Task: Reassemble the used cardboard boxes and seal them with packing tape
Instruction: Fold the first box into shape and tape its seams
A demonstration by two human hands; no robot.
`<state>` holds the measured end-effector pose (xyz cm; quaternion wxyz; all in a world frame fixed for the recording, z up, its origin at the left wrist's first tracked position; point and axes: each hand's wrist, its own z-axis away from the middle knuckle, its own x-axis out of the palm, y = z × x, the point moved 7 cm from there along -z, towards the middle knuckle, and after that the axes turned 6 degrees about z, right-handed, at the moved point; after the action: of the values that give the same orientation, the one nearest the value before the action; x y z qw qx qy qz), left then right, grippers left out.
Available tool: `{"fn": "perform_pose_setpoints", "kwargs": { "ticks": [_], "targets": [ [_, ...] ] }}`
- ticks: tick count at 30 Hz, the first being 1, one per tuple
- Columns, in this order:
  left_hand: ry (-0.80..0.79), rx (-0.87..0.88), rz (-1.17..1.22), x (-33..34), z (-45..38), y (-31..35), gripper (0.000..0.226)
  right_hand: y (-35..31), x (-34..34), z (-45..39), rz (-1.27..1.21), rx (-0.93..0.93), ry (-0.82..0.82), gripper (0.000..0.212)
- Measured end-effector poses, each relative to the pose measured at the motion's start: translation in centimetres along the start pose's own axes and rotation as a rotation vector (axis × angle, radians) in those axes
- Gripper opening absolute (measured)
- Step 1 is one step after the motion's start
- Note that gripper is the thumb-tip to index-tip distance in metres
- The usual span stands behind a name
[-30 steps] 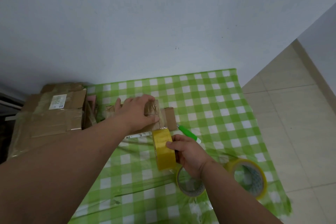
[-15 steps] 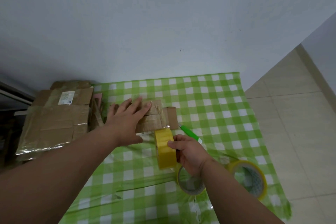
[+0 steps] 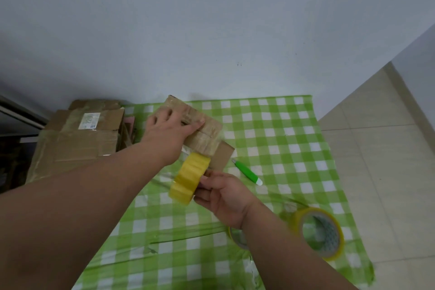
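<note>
A small brown cardboard box (image 3: 207,134), shiny with tape on top, lies on the green checked tablecloth (image 3: 282,139) near the wall. My left hand (image 3: 171,129) lies flat on the box's top with straight fingers, pressing it down. One loose flap (image 3: 223,155) juts out at the box's near right corner. My right hand (image 3: 221,193) grips a yellow roll of packing tape (image 3: 190,176) just in front of the box, the roll standing on edge and close to the box's near side.
A stack of flattened cardboard boxes (image 3: 77,139) with a white label sits at the table's left. A green utility knife (image 3: 247,172) lies right of the box. Two more tape rolls, a yellow one (image 3: 317,233) and one part-hidden under my right forearm (image 3: 236,236), rest near the front. Tiled floor lies beyond the right edge.
The box has turned so it now lies at an angle, its far end toward the wall. My left hand stayed on it. The tape roll tilted and stayed at the box's near side.
</note>
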<state>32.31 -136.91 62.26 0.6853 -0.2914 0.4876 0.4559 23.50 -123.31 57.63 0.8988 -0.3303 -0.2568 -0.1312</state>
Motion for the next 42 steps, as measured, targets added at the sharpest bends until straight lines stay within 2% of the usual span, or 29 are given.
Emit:
{"fn": "perform_pose_setpoints", "kwargs": {
  "ticks": [3, 5, 7, 10, 13, 15, 17, 19, 21, 23, 24, 25, 26, 28, 30, 37, 42],
  "targets": [
    [0.105, -0.113, 0.409, 0.9, 0.0, -1.9, 0.079, 0.2, 1.1, -0.5, -0.042, 0.030, -0.014, 0.029],
    [0.194, -0.218, 0.666, 1.2, 0.2, -3.6, 0.043, 0.6, 1.1, -0.8, -0.042, 0.052, -0.003, 0.029],
    [0.200, -0.307, 0.698, 1.2, 0.7, -4.4, 0.016, 1.1, 1.1, -0.9, -0.034, 0.072, 0.003, 0.029],
    [0.068, -0.357, 0.777, 2.2, 1.7, -4.0, 0.026, 1.4, 0.8, -1.1, -0.044, 0.064, 0.019, 0.030],
    [-0.193, -0.473, 1.196, 4.5, 3.2, -2.7, 0.031, 0.8, 0.7, -1.3, -0.058, 0.054, 0.041, 0.032],
    [-0.282, -0.529, 1.373, 5.2, 3.8, -2.0, 0.035, 0.3, 0.5, -1.4, -0.032, 0.064, 0.044, 0.034],
    [-0.322, -0.539, 1.425, 5.7, 3.8, -1.7, 0.045, -0.4, 0.2, -1.3, 0.048, 0.083, 0.046, 0.031],
    [-0.343, -0.545, 1.469, 6.3, 3.7, -1.2, 0.057, -1.6, -0.6, -1.0, 0.287, 0.123, 0.122, 0.028],
    [-0.347, -0.553, 1.512, 6.7, 3.6, -0.9, 0.063, -4.5, -2.7, -0.8, 0.752, 0.060, 0.377, 0.024],
    [-0.358, -0.555, 1.535, 6.9, 3.6, -0.9, 0.067, -8.8, -4.1, -0.2, 1.185, -0.208, 0.727, 0.019],
    [-0.360, -0.552, 1.541, 7.0, 3.6, -0.9, 0.068, -10.3, -3.7, 0.0, 1.326, -0.376, 0.819, 0.019],
    [-0.363, -0.551, 1.547, 7.0, 3.5, -1.0, 0.069, -11.0, -3.2, -0.5, 1.461, -0.489, 0.817, 0.027],
    [-0.365, -0.552, 1.550, 7.1, 3.5, -1.1, 0.070, -11.0, -2.7, -1.5, 1.597, -0.518, 0.740, 0.040],
    [-0.371, -0.552, 1.554, 7.3, 3.5, -1.2, 0.071, -10.3, -2.2, -3.7, 1.791, -0.418, 0.548, 0.052],
    [-0.374, -0.556, 1.571, 7.4, 3.4, -1.2, 0.071, -9.8, -2.7, -4.9, 1.864, -0.265, 0.461, 0.053],
    [-0.412, -0.579, 1.592, 7.2, 3.1, -1.1, 0.063, -9.7, -3.7, -4.7, 1.923, -0.200, 0.471, 0.056],
    [-0.353, -0.556, 1.393, 7.9, 3.3, -1.9, 0.042, -9.9, -4.2, -4.7, 1.923, -0.211, 0.482, 0.057]
  ]
}}
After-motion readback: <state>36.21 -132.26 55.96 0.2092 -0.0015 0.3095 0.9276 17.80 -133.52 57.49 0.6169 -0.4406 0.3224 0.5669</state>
